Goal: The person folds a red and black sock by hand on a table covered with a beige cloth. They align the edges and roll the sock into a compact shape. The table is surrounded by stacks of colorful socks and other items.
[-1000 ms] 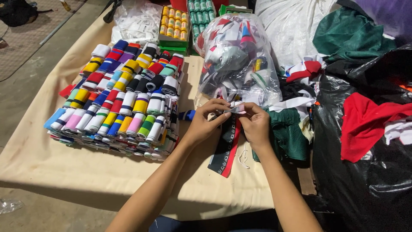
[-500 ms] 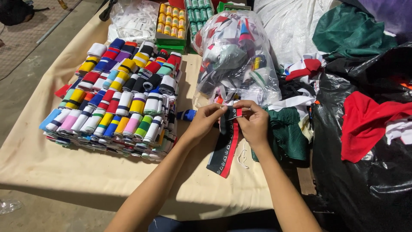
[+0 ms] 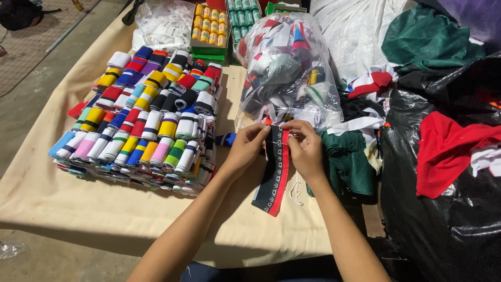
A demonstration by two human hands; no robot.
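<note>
a garment workshop: stacked striped fabric rolls (image 3: 141,120), thread spools (image 3: 210,20), bagged cloth scraps (image 3: 287,62).

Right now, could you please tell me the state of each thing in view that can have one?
Left hand: pinching the strip's top edge.
Right hand: pinching the same edge.
Black and red ribbed strip: unrolled, hanging flat.
Rolled ribbed strips: rolled, stacked in rows.
Clear plastic bag: stuffed full.
Black plastic bag: open, red cloth spilling out.

We see a black and red ribbed band (image 3: 275,172) pinched at its top end between our left hand (image 3: 249,148) and right hand (image 3: 305,150). It hangs down flat onto the cloth-covered worktop (image 3: 104,219), black side left, red stripe right, perhaps with small white marks near its lower end.
</note>
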